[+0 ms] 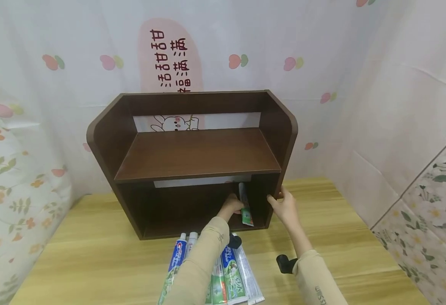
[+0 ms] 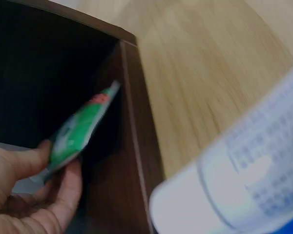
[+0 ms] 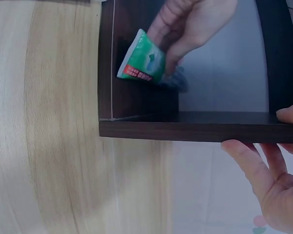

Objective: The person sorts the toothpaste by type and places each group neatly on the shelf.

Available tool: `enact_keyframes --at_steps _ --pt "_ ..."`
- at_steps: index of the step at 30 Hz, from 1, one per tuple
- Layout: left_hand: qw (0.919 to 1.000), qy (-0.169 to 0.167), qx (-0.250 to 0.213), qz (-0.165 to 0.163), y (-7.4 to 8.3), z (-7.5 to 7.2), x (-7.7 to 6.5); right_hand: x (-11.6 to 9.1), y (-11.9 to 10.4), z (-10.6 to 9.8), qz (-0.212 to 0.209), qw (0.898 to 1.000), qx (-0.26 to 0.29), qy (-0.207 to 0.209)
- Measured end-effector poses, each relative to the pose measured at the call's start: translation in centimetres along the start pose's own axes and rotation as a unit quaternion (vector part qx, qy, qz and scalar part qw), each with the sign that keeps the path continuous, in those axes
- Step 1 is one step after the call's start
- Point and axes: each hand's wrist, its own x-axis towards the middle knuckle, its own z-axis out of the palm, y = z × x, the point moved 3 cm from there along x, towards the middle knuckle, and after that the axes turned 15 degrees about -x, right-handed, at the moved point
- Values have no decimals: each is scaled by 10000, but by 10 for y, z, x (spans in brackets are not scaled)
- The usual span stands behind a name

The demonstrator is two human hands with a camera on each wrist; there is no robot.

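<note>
In the lower compartment of a dark brown shelf (image 1: pixel 198 152), my left hand (image 1: pixel 231 207) pinches a green toothpaste tube (image 1: pixel 247 215) between thumb and fingers. The tube leans near the right side panel (image 3: pixel 144 129), its green flat end toward the front; its far end is dim inside the compartment. My right hand (image 1: pixel 286 210) grips that panel's front edge, thumb on the inner face and fingers on the outer face, as the right wrist view shows.
Several toothpaste tubes (image 1: pixel 232 271) lie side by side on the wooden table (image 1: pixel 104 254) before the shelf, partly hidden by the left sleeve. One white-capped tube (image 2: pixel 254 170) looms close in the left wrist view. Patterned curtains (image 1: pixel 322 55) hang behind and at both sides.
</note>
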Motion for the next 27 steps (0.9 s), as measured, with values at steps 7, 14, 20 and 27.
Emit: enact_keyframes --at_steps 7,14,20,27 --pt "9877 370 1339 720 76 -18 -108 -2 -4 -2 43 10000 -39 -23" --pt "9766 649 1870 838 62 -27 -97 -3 -4 1 70 9999 20 -81" --pt "9890 -242 1438 249 41 -43 -79 -3 -9 1 -12 9999 67 -114" --pt "9873 -962 1258 -137 57 -70 -106 -4 -7 -4 -3 9998 161 -112"
